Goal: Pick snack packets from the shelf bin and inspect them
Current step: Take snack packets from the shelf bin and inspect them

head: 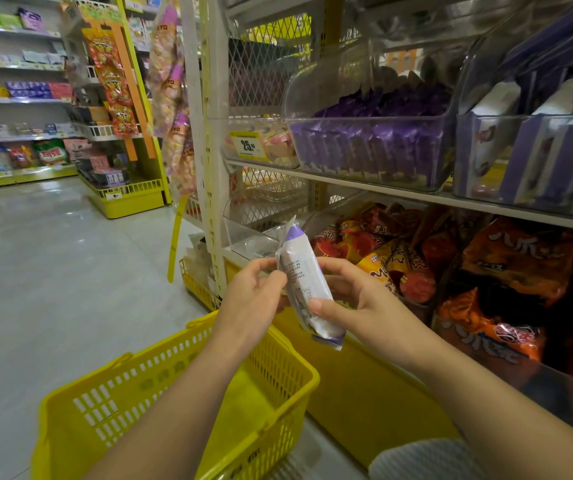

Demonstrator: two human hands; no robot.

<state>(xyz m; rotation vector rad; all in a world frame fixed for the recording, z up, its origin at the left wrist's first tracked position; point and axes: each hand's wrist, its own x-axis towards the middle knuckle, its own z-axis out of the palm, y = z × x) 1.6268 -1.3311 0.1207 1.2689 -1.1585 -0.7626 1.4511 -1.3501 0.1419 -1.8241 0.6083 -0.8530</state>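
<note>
Far left: stocked store shelves line the back of the aisle above a pale tiled floor. A hanging strip of red snack bags is fixed to a yellow end display.

Lower left: a yellow shopping basket with lattice walls sits below the person's left forearm.

Centre: the left hand has its fingers curled and pinches the left edge of the snack packet. The packet is white with purple ends and its printed side faces the camera. It is held nearly upright, with the top leaning slightly left, above the far rim of the basket and in front of the lower shelf. The right hand grips the packet's right side, with the thumb pressed on the front face and the fingers wrapped behind.

Upper centre: a yellow price tag hangs on the upper shelf edge, just beside a clear shelf bin filled with purple packets.

Right: a second clear bin holds purple-and-white boxes. On the lower shelf, red and orange snack bags are heaped behind and to the right of the hands.
</note>
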